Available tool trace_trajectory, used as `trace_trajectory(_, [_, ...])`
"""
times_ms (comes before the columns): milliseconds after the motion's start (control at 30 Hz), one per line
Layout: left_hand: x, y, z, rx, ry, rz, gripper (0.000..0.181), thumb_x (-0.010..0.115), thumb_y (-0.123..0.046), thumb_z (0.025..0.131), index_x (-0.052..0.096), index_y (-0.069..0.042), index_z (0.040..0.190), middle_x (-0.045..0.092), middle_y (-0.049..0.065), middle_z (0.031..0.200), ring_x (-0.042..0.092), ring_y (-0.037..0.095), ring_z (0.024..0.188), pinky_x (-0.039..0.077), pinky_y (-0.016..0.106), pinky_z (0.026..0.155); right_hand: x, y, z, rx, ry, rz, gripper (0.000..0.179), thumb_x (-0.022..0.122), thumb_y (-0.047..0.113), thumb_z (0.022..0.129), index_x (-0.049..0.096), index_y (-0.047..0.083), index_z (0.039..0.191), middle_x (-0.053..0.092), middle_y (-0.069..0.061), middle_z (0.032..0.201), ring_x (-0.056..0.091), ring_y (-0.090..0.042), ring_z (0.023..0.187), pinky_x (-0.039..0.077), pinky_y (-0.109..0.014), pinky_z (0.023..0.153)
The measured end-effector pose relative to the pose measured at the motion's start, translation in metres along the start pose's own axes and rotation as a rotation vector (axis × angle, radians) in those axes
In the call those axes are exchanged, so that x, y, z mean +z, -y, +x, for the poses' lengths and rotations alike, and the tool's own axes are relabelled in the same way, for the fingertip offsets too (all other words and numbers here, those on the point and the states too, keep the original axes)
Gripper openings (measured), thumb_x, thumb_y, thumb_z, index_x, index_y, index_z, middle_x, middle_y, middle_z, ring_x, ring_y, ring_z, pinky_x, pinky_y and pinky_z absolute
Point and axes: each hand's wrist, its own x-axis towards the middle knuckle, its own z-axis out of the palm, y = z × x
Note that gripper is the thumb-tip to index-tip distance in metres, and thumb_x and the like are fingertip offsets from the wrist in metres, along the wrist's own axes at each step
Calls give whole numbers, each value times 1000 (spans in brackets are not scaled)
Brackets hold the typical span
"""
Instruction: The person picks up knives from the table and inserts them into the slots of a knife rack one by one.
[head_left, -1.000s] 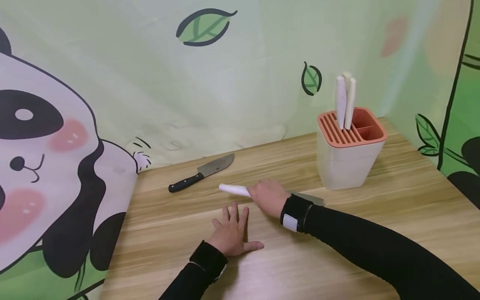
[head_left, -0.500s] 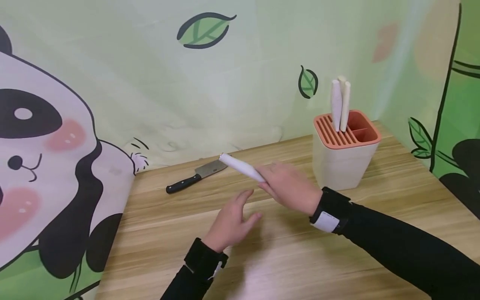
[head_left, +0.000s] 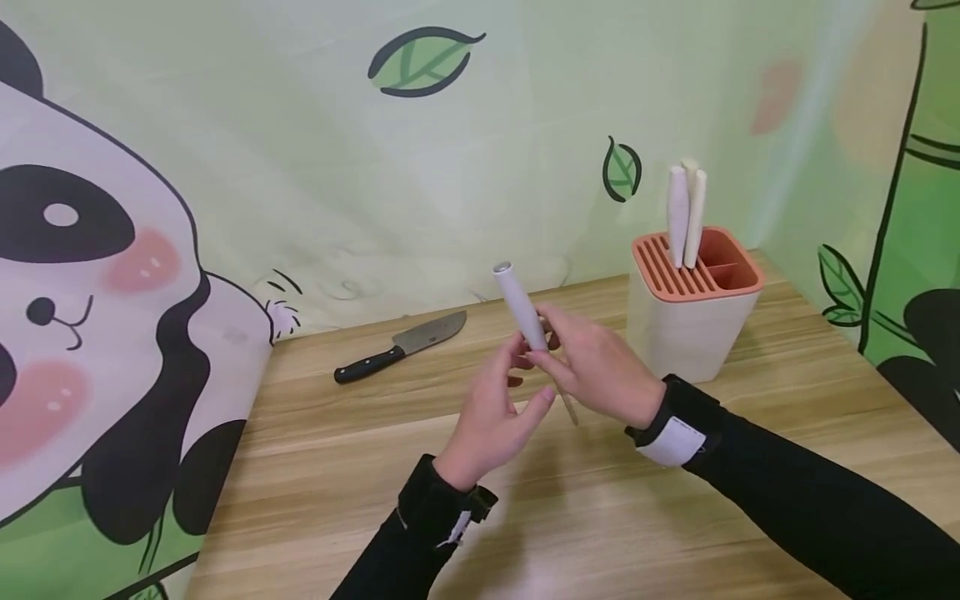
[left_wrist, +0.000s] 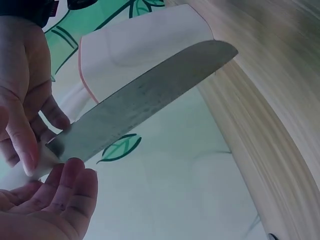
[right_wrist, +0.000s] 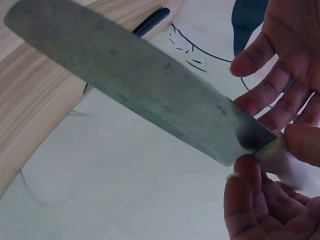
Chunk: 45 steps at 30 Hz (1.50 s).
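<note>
A kitchen knife [head_left: 517, 302] with a white handle and a broad steel blade is tilted above the table, handle end up. My right hand [head_left: 600, 367] pinches the lower handle between thumb and fingers. My left hand [head_left: 491, 417] is beside it, fingers loosely bent at the handle's base, thumb apart from the knife. Both wrist views show the grey blade [left_wrist: 150, 85] broadside, with fingertips of both hands close to where it meets the handle; exact left-hand contact is unclear. On the table to the left lies a black-handled knife [head_left: 401, 346].
A white knife holder [head_left: 678, 337] with an orange slotted top stands at the table's back right. Several pale-handled knives [head_left: 678, 217] sit upright in its slots. Behind the wooden table [head_left: 337, 492] hangs a green backdrop [head_left: 315, 167] with panda and leaf prints.
My right hand has lifted the white-handled knife off the table and turned it handle up. The left hand has risen from lying flat on the table to beside the handle.
</note>
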Motion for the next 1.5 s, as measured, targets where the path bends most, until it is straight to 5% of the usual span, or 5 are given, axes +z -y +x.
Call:
trace_trajectory(533, [10, 7, -7, 36, 29, 48, 68, 65, -13, 89, 32, -18, 149, 51, 1, 133, 50, 14, 116, 49, 36, 88, 6, -11, -10, -38, 48, 53, 33, 73, 5, 84, 45, 8, 103, 64, -4, 93, 66, -16, 83, 56, -33, 71])
trace_trajectory(833, [17, 9, -14, 10, 58, 90, 65, 63, -15, 91, 32, -16, 149, 51, 2, 133, 50, 15, 116, 49, 36, 90, 6, -14, -22, -57, 48, 24, 35, 74, 5, 84, 47, 6, 106, 65, -5, 95, 66, -18, 87, 56, -35, 72])
trace_trajectory(1167, [31, 7, -16, 43, 74, 143, 63, 62, -18, 91, 33, -7, 146, 53, 4, 129, 52, 18, 115, 46, 30, 95, -2, -10, -37, -66, -30, -103, 58, 74, 3, 83, 46, 1, 134, 65, -10, 107, 64, -23, 95, 54, -38, 79])
trace_trajectory(1500, [34, 7, -13, 34, 74, 179, 60, 61, -22, 93, 36, -10, 146, 54, 6, 129, 53, 20, 117, 44, 32, 99, -7, -20, -38, -131, -144, -130, 49, 78, 11, 80, 52, -3, 120, 66, -12, 100, 67, -20, 87, 56, -34, 72])
